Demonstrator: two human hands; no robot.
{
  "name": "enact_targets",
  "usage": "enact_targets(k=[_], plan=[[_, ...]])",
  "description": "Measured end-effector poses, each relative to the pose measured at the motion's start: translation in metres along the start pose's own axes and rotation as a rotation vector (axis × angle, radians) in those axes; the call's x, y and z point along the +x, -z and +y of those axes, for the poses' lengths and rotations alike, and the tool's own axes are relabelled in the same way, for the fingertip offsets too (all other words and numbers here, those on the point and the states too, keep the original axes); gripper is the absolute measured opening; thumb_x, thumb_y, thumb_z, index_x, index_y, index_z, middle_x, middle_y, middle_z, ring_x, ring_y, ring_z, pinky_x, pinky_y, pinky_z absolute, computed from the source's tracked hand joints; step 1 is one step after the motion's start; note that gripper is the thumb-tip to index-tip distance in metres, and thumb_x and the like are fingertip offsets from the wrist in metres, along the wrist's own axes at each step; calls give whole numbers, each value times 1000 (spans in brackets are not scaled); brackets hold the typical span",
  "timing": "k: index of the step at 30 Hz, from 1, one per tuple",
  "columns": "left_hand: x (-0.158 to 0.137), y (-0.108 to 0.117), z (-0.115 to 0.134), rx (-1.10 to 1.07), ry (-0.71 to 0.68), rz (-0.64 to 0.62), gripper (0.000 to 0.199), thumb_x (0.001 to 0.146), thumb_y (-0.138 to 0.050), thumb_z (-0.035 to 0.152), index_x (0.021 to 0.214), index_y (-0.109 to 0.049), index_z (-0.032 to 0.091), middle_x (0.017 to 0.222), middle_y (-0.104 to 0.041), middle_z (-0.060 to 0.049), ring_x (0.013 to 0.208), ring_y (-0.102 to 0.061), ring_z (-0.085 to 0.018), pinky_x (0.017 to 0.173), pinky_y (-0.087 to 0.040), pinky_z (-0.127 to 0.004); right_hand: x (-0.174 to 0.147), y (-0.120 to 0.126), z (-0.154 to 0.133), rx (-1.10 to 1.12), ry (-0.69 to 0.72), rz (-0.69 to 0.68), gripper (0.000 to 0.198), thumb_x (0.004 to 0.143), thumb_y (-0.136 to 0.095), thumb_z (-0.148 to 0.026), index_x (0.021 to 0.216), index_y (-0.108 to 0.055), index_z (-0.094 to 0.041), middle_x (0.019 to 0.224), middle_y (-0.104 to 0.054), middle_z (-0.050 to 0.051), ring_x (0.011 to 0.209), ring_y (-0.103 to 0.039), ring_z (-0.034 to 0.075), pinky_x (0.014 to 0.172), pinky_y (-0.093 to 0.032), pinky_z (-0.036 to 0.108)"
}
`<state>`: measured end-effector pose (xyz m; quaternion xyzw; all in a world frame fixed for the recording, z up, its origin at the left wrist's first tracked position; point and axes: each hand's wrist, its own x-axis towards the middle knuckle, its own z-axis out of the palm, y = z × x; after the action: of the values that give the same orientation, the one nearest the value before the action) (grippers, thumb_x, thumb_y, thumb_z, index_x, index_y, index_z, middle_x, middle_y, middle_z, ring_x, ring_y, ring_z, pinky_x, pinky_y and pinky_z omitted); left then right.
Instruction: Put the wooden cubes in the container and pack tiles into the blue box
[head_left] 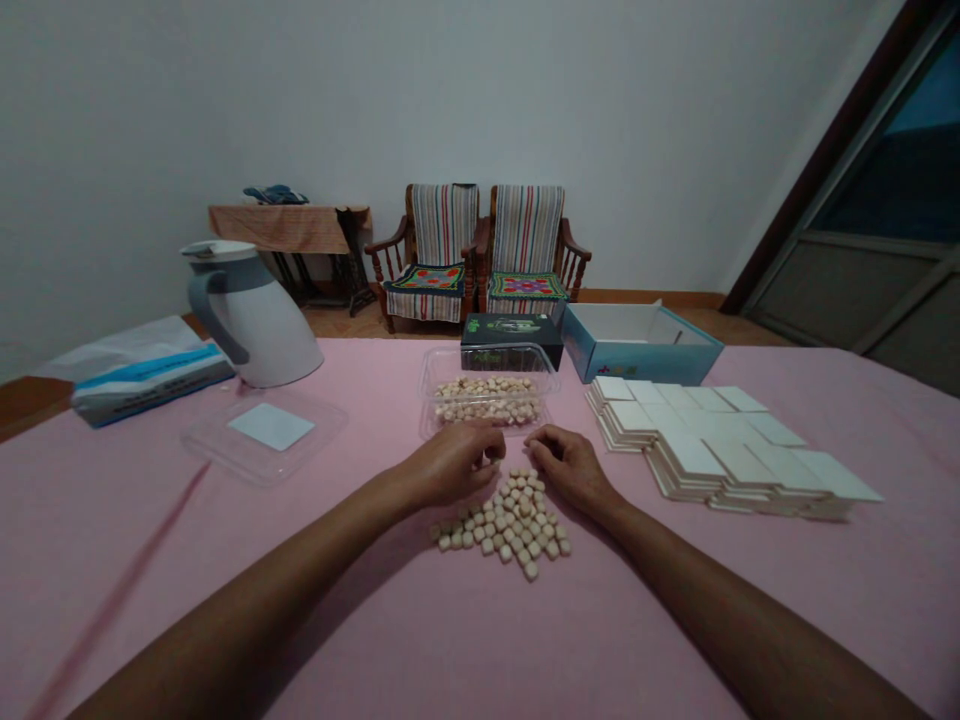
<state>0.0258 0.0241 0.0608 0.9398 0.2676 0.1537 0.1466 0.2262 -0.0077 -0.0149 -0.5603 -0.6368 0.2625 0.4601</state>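
Small pale wooden cubes (506, 530) with rounded edges lie in a loose one-layer patch on the pink tablecloth. At the patch's far left edge, my left hand (456, 462) is closed, fingers curled down, with a pale wooden cube just showing at the fingertips. Across from it, my right hand (571, 468) rests beside the patch's right edge with its fingers bent together; what they hold, if anything, is hidden. Just beyond both hands stands a clear plastic box (426, 385), uncovered, holding many more such cubes (487, 398).
A clear lid (202, 438) with a white label lies left, near a white-grey jug (274, 325) and a tissue pack (154, 380). Stacked white square tiles (705, 425) sit right, before a blue open box (637, 350). A black box (511, 335) stands behind the plastic box.
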Motion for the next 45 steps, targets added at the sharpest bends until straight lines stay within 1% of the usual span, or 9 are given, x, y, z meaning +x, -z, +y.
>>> enact_targets(k=[5,8,16,24,33,36,38,43,45], plan=[[15,38,-12,87,77,379,11,78,-57,12,87,-62,16,80,-60,-2,67,-56,-12,62,-44,-23,0,0,1,-14,21,13,16,79,-51,-25,74,-64,-17,63,-59,-1,59,-52,13,55,-38,23],[16,39,-16,126,99,494,19,79,-58,15,97,-62,16,90,-60,-4,70,-57,-12,64,-46,-24,0,0,1,-8,18,9,16,79,-51,-25,75,-65,-17,62,-60,-1,58,-52,13,54,-39,23],[10,-18,2,55,-20,-58,18,77,-56,8,88,-67,16,84,-65,-5,72,-59,-15,63,-43,-23,0,1,-2,-20,24,4,16,79,-51,-23,73,-64,-17,62,-59,-1,60,-53,13,56,-39,23],[17,-34,5,71,36,-73,10,75,-56,12,77,-65,15,76,-63,-5,66,-57,-15,58,-40,-22,0,1,-1,-11,36,12,17,80,-51,-24,72,-64,-17,62,-60,-1,60,-54,14,57,-40,23],[25,27,-3,153,29,429,12,81,-54,14,92,-60,16,89,-59,-5,72,-55,-13,68,-44,-25,0,1,2,-6,22,20,15,78,-52,-25,73,-64,-17,63,-60,0,60,-54,13,56,-39,23],[24,32,-8,175,68,523,21,82,-55,16,102,-60,16,96,-59,-6,74,-57,-14,69,-45,-26,0,0,2,1,8,20,16,78,-52,-25,74,-64,-17,62,-59,-1,59,-53,13,55,-39,22],[20,24,-7,143,44,413,17,82,-54,14,97,-62,16,92,-61,-6,74,-57,-14,68,-45,-25,-1,0,2,-4,1,20,16,79,-52,-25,74,-64,-17,61,-59,-1,58,-52,13,54,-39,22],[6,-7,3,27,-34,-124,16,73,-59,11,86,-67,15,78,-66,-3,66,-57,-13,59,-41,-22,0,0,3,-19,30,19,16,79,-51,-25,74,-64,-17,63,-59,-1,60,-53,13,56,-39,23],[4,-15,6,-3,19,-212,18,71,-59,13,86,-69,15,76,-68,-3,64,-58,-14,57,-39,-21,0,0,4,-21,34,18,16,80,-51,-24,74,-64,-17,63,-59,-1,61,-53,13,56,-38,23]])
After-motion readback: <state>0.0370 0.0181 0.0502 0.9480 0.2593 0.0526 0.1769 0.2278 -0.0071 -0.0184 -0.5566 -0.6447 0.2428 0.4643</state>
